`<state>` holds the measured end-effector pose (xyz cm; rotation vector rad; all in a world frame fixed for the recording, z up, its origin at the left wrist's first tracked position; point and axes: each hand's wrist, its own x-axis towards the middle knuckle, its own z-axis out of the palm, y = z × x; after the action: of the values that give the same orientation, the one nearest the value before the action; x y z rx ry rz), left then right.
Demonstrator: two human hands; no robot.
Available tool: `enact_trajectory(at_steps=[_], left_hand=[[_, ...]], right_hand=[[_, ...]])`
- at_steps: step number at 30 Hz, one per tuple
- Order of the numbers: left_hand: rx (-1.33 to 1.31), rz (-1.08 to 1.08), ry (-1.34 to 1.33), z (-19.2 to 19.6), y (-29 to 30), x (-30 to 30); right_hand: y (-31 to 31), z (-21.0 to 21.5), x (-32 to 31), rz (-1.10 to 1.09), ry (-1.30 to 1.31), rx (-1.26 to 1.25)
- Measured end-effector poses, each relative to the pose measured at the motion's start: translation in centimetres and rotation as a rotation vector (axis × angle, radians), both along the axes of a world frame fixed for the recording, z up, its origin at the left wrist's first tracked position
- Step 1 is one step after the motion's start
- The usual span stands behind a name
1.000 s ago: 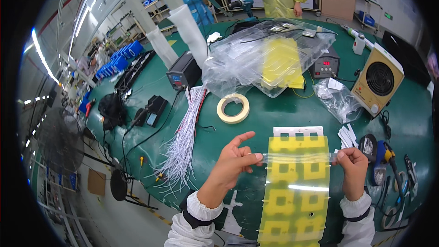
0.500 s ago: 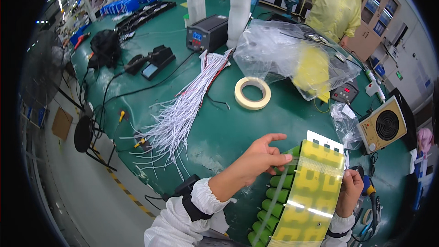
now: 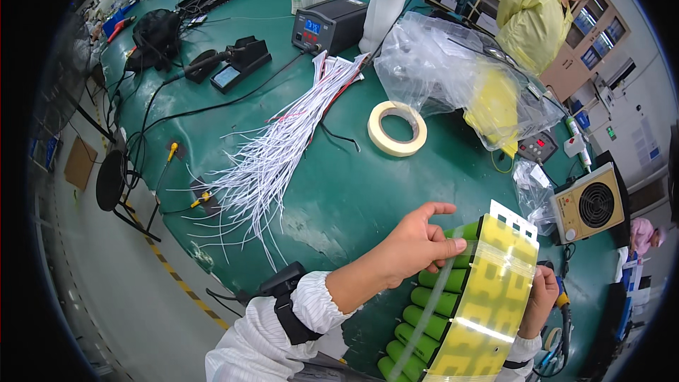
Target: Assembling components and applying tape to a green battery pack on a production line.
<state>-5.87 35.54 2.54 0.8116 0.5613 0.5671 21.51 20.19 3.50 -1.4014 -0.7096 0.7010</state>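
The left hand (image 3: 414, 244) has its grip closed lightly on the near edge of a battery pack (image 3: 463, 304) — fingers spread over the top and pressed against the green cells, thumb tucked underneath. The right hand (image 3: 539, 296) grips the far side of the same pack, fingers curled round its edge; most of that hand is hidden behind the pack. The pack is a row of green round cells lying side by side, covered by a yellow sheet with a glossy clear film on it and a white notched strip at the top end. It is held tilted above the near edge of the green table (image 3: 353, 191), low and right in the view.

Both forearms wear white sleeves, and a black strap (image 3: 293, 315) sits on the left wrist.

Further out on the table, a bundle of thin white wires (image 3: 283, 148) fans toward the near edge. A roll of cream tape (image 3: 397, 128) lies flat just beside it. Behind the tape is a big clear plastic bag (image 3: 460, 78) with yellow sheets inside, and a dark box with a blue display (image 3: 329, 25) stands near the wire ends. A small beige fan (image 3: 588, 205) sits at the right — well apart from the hands. A person in a yellow coat (image 3: 537, 18) stands beyond the table.
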Motion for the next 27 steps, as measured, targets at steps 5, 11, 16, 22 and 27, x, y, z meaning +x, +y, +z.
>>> enact_trajectory(at_steps=[5,11,16,22,27], left_hand=[[0.036,-0.021,-0.043,-0.2,0.0,-0.1],[-0.014,0.003,0.005,0.5,-0.2,0.3],[0.022,0.041,0.025,0.2,-0.5,0.6],[0.047,0.111,-0.029,-0.3,-0.9,0.7],[0.025,0.051,0.034,0.5,-0.8,1.4]], right_hand=[[0.1,0.3,-0.3,0.007,0.013,0.000],[0.1,0.4,-0.2,0.001,0.041,0.011],[0.1,0.2,-0.2,0.000,0.047,0.030],[0.2,0.3,-0.6,0.001,0.067,0.038],[-0.8,0.2,0.4,-0.014,0.121,0.060]])
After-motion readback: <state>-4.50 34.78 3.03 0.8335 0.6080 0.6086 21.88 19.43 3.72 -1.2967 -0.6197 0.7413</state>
